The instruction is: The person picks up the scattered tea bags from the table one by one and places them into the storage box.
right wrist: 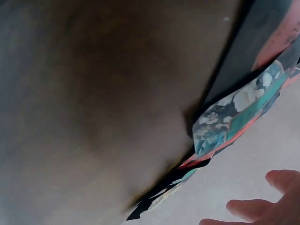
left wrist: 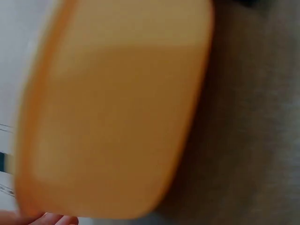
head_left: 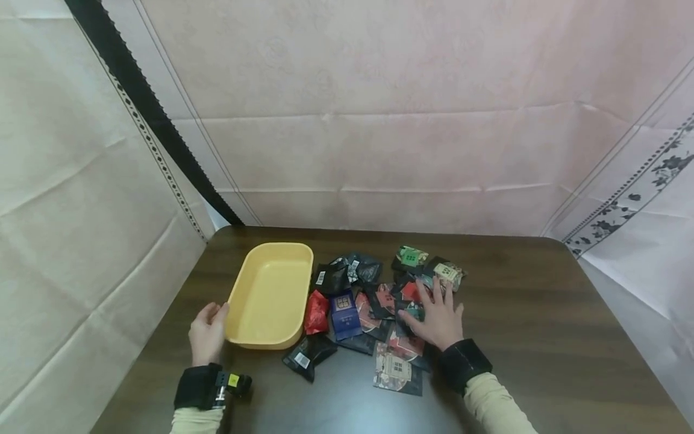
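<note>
My left hand [head_left: 207,335] grips the left rim of a yellow plastic tray [head_left: 269,295], with nothing lying in it. In the left wrist view, fingertips [left wrist: 65,220] show at the rim of the blurred tray. My right hand [head_left: 440,319] is spread with straight fingers over a pile of small flat packets, beside a green-and-black packet [head_left: 413,310]. Under the wrist side lies a pink-and-black packet [head_left: 405,346]. The right wrist view shows a flowered packet [right wrist: 234,110] at the pile's edge, with the fingers [right wrist: 253,210] above the pile.
Between tray and right hand lie a red packet [head_left: 317,313], a dark blue packet [head_left: 345,314] and several black ones. One black packet [head_left: 309,355] sits by the tray's near corner. A grey patterned packet [head_left: 398,369] lies nearest. Cloth [head_left: 379,150] hangs behind the dark wooden table [head_left: 542,337].
</note>
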`<action>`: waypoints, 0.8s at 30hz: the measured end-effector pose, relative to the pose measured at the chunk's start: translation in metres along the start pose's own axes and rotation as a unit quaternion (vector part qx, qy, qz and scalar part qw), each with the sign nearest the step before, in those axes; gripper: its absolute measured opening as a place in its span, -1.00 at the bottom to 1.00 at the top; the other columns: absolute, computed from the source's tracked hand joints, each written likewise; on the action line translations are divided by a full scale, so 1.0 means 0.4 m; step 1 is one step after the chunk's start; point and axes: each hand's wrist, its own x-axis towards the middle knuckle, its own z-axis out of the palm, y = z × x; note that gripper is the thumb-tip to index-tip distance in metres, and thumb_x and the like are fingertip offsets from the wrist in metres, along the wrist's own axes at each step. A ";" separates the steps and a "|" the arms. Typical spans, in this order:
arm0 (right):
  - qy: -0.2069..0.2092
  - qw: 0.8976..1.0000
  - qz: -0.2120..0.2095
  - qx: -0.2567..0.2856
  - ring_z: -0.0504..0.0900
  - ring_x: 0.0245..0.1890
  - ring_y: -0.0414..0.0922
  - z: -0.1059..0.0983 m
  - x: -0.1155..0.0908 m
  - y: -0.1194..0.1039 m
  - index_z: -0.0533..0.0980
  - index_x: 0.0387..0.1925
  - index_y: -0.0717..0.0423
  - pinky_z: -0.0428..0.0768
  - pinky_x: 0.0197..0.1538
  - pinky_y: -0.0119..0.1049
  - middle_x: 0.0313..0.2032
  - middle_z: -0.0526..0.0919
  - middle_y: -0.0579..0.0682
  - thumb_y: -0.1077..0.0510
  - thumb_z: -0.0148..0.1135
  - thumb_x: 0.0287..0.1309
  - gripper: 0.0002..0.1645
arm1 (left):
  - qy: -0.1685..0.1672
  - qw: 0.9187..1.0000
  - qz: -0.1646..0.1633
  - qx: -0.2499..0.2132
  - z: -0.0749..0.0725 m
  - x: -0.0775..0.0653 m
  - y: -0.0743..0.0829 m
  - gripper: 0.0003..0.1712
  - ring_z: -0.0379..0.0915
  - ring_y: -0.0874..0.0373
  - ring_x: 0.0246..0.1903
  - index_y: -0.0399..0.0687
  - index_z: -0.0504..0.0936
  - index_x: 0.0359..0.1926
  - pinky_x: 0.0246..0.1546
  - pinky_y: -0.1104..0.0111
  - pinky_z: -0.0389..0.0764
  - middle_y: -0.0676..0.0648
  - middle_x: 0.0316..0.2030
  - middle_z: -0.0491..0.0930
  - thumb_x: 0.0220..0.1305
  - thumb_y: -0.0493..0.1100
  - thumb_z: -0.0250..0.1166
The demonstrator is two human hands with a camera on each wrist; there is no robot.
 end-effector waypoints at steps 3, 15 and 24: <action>-0.004 1.000 -0.004 -0.005 -0.21 0.31 0.30 0.003 0.005 -0.001 0.11 0.35 0.04 -0.02 0.06 0.41 0.34 -0.03 0.29 -0.42 0.08 -0.04 0.03 | -0.043 0.999 -0.032 0.006 0.010 0.013 -0.029 -0.20 0.14 -0.26 0.16 -0.47 0.02 0.30 0.13 0.03 0.21 -0.46 0.22 0.14 0.30 0.06 0.00; -0.053 0.991 -0.113 -0.036 0.24 0.17 0.20 -0.014 0.015 -0.002 0.28 0.16 0.33 0.21 0.13 0.15 0.14 0.34 0.29 -0.09 0.43 -0.36 0.03 | -0.046 0.998 -0.033 -0.032 0.046 0.010 -0.062 -0.45 0.13 -0.28 0.16 -0.53 0.11 0.24 0.15 -0.01 0.16 -0.49 0.20 0.15 0.20 -0.42 -0.24; -0.103 0.972 -0.175 -0.117 0.29 0.12 0.17 -0.009 0.037 -0.003 0.30 0.12 0.32 0.22 0.11 0.19 0.07 0.37 0.23 -0.08 0.46 -0.53 0.07 | -0.045 0.998 -0.023 -0.032 0.047 0.009 -0.066 -0.46 0.11 -0.29 0.18 -0.56 0.08 0.24 0.15 -0.01 0.15 -0.51 0.20 0.14 0.23 -0.40 -0.25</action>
